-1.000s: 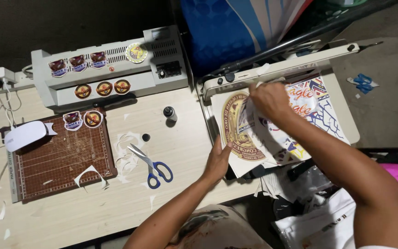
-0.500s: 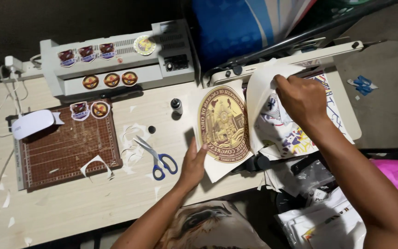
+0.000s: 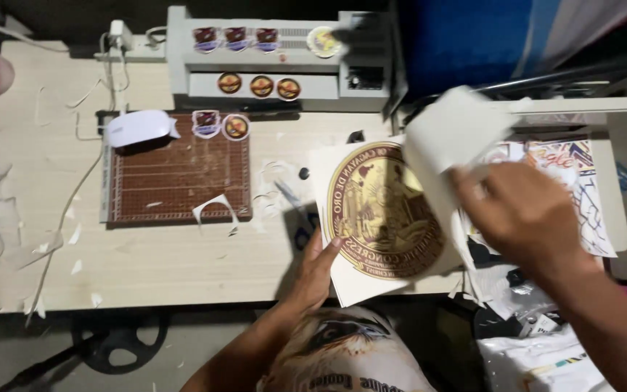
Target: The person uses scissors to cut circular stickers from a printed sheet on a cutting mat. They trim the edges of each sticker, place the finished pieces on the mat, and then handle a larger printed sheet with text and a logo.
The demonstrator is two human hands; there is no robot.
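A white sheet with a large round gold and brown seal sticker [image 3: 384,212] lies on the wooden table [image 3: 146,261]. My left hand [image 3: 316,268] presses flat on the sheet's lower left corner. My right hand [image 3: 520,210] pinches a white backing sheet [image 3: 448,134] and holds it lifted and curled back from the seal's right side. The scissors are mostly hidden under the sheet's left edge.
A brown cutting mat [image 3: 175,178] with a white cutter [image 3: 139,127] and two small stickers lies at left. A grey laminator [image 3: 270,58] carrying several small round stickers stands at the back. Printed colourful sheets [image 3: 582,189] lie at right. Paper scraps litter the table.
The view has shifted left. My right hand has peeled the backing sheet further off, and the seal sheet now sits further left, covering the scissors.
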